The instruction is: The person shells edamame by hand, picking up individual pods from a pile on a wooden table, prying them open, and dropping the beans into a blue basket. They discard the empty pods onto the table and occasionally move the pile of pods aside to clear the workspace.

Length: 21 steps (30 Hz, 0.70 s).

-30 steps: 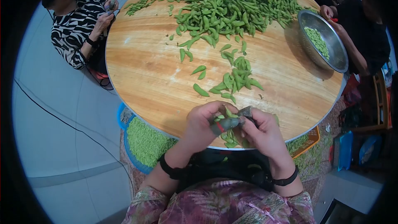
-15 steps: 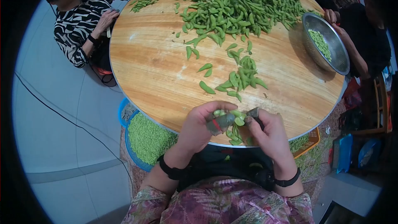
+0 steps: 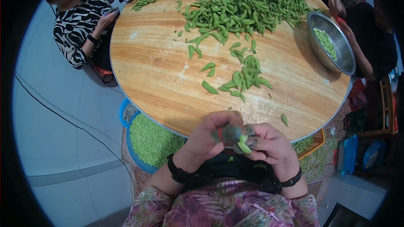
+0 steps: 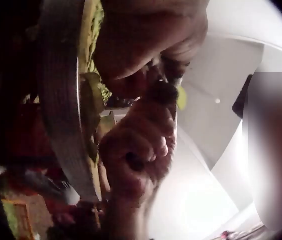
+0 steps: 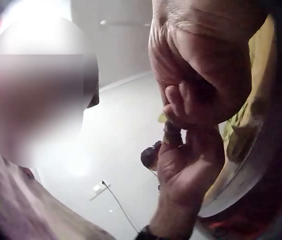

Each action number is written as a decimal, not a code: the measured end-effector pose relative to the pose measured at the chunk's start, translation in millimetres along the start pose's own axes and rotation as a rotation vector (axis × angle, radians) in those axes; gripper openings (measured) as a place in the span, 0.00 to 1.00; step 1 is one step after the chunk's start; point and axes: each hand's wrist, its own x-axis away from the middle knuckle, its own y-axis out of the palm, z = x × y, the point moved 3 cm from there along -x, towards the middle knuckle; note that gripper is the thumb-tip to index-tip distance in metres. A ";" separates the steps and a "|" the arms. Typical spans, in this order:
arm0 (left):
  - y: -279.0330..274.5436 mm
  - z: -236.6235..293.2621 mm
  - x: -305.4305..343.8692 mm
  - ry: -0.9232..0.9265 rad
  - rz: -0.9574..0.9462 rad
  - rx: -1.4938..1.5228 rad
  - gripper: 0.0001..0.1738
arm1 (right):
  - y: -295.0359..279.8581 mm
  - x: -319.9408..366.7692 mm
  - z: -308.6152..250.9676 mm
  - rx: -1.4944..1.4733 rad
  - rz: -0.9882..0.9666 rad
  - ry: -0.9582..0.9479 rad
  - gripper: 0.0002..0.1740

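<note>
Pinched between both hands at the near edge of the counter (image 3: 155, 84): one green pod (image 3: 243, 145). Left hand (image 3: 206, 136) curled, grip closed on the pod's left end, with a dark grey thumb cap (image 3: 230, 134) pressed against it. Right hand (image 3: 273, 143) likewise curled, grip pinching the right end with capped fingertips. Held just off the counter's rim and above the lap, not resting on the wood. In the wrist views, only a yellow-green sliver visible between the knuckles; whether already split open, cannot tell.

Probably very light, with a soft, bendy shell that creases rather than snaps. Likely a little fuzzy outside, so not apt to slip from the caps, though the beans inside look smooth and may shoot out under a hard squeeze. Best taken at the two ends, thumbs along the seam, pressing just enough to part it.

Farther out on the counter: a small heap (image 3: 246, 77) of pods about the middle, a stray pod (image 3: 284, 119) just right of the hands, and a big pile (image 3: 244, 0) across the far side. At the far right, a metal bowl (image 3: 341, 56) with shelled beans (image 3: 325, 42) inside, next to another person's arm. At the far left, a person in a striped top (image 3: 78, 23), seated at the rim. Under the counter at the near left, a blue basket (image 3: 137, 164) full of small green pieces.
</note>
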 end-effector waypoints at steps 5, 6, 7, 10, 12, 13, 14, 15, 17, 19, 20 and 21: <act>-5.1 1.2 1.4 0.089 0.282 -0.606 0.07 | 0.0 -4.4 -5.5 0.745 0.367 -0.331 0.08; -7.3 1.3 1.8 0.089 0.282 -0.604 0.07 | 0.3 -5.5 -6.7 0.867 0.370 -0.385 0.08; -9.5 3.5 3.5 0.112 0.282 -0.607 0.08 | 1.3 -6.0 -8.5 0.988 0.371 -0.439 0.09; -10.9 10.7 9.6 0.140 0.308 -0.612 0.08 | -6.9 -11.3 -8.7 0.488 0.330 -0.109 0.08; -12.7 15.6 14.3 0.146 0.336 -0.616 0.09 | -2.7 -16.2 -17.8 0.629 0.363 -0.161 0.08; -14.5 17.8 15.4 0.137 0.377 -0.607 0.10 | -0.8 -19.3 -23.5 0.771 0.400 -0.216 0.08; -16.1 19.0 16.8 0.126 0.418 -0.596 0.11 | 4.1 -23.8 -31.9 1.109 0.533 -0.500 0.09; -17.8 18.7 18.2 0.126 0.418 -0.597 0.11 | 1.8 -25.9 -37.8 1.509 0.705 -0.498 0.09; -19.4 18.2 19.4 0.166 0.360 -0.683 0.11 | -0.2 -33.9 -38.2 1.825 0.813 -0.557 0.09; -12.8 20.7 17.7 0.178 0.279 -0.894 0.12 | -4.9 -40.3 -30.8 1.894 0.800 -0.534 0.08; -8.3 20.2 16.3 0.186 0.193 -1.103 0.13 | -5.8 -42.1 -28.5 1.962 0.787 -0.508 0.08; -6.8 17.6 15.4 0.186 0.195 -1.103 0.13 | -5.5 -41.8 -28.4 1.962 0.785 -0.507 0.08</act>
